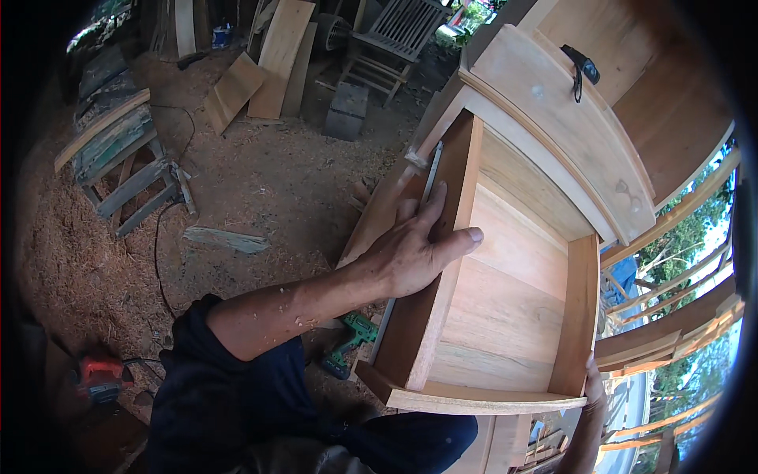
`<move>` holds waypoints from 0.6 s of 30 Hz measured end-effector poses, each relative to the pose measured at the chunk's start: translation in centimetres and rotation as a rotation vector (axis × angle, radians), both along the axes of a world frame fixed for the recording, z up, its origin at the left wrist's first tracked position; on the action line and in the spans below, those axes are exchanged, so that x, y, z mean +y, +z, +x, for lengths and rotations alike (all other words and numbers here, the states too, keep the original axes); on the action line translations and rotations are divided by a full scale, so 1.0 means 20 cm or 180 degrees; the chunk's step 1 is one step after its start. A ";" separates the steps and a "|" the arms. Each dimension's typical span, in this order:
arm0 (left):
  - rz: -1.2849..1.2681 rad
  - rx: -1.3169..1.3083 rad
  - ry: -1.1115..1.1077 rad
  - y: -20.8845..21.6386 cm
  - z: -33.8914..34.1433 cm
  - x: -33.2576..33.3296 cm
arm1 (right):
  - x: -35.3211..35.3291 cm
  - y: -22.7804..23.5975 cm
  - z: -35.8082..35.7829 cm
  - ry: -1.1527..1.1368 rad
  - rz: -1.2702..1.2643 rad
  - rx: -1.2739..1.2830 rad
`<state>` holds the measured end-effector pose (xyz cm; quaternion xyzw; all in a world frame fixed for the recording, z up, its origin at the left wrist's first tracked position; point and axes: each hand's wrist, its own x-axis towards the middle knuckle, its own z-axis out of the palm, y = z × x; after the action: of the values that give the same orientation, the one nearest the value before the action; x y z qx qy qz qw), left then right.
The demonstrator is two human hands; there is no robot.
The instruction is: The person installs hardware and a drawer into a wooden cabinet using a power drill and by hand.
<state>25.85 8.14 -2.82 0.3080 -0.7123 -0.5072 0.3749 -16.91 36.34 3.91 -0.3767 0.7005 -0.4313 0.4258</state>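
A shallow wooden drawer (505, 304) juts out of a pale wooden cabinet (545, 103). My left hand (414, 249) grips the drawer's left side, its thumb over the top edge and the fingers on the outer face. Close to those fingers, a thin metal drawer slide (433, 170) runs along that outer side. At the near right corner my right hand (594, 385) holds the drawer from outside; most of its fingers are hidden behind the wood. The drawer's inside is bare, with a planked bottom.
A green cordless drill (348, 345) is below my left forearm. On the cabinet top lies a small black device with a strap (582, 65). A red power tool (101, 378), a sawhorse (126, 166), leaning boards (280, 59) and a slatted chair (399, 35) stand around the shaving-strewn ground.
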 end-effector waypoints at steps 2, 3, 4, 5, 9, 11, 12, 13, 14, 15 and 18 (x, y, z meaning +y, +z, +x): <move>-0.0094 0.0123 0.0038 -0.09 -0.02 0.00 | 0.00 -0.11 0.02 -0.0111 0.0044 0.0007; -0.0207 0.0204 0.0046 -0.14 0.00 -0.01 | 0.00 -0.17 0.04 -0.0214 0.0070 -0.0001; -0.0265 0.0279 0.0045 -0.18 0.00 -0.04 | 0.01 -0.22 0.04 -0.0330 0.0244 0.0214; -0.0330 0.0319 0.0059 -0.22 0.01 -0.07 | -0.01 -0.26 0.10 -0.0432 0.0429 0.0387; -0.0425 0.0377 -0.0034 -0.24 0.03 -0.11 | -0.03 -0.28 0.14 -0.0430 0.0270 0.0508; -0.0280 0.0283 0.0012 -0.20 0.04 -0.11 | -0.01 -0.27 0.07 -0.0354 0.0229 0.0343; -0.0232 0.0251 0.0018 -0.18 0.04 -0.10 | 0.00 -0.26 0.04 -0.0276 0.0191 0.0182; -0.0180 0.0191 -0.0008 -0.16 0.04 -0.10 | 0.01 -0.27 0.02 -0.0281 0.0186 0.0174; -0.0158 0.0159 -0.0026 -0.16 0.03 -0.11 | 0.02 -0.27 0.01 -0.0255 0.0181 0.0226; -0.0133 0.0127 -0.0051 -0.15 0.02 -0.12 | 0.03 -0.28 0.00 -0.0234 0.0177 0.0278; -0.0308 0.0280 -0.0122 -0.19 0.01 -0.13 | 0.02 -0.30 0.00 -0.0406 0.0506 0.0627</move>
<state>26.03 5.56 -6.52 0.2533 -0.7246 -0.4923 0.4104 -16.84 36.83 -2.17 -0.3370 0.7934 -0.3616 0.3551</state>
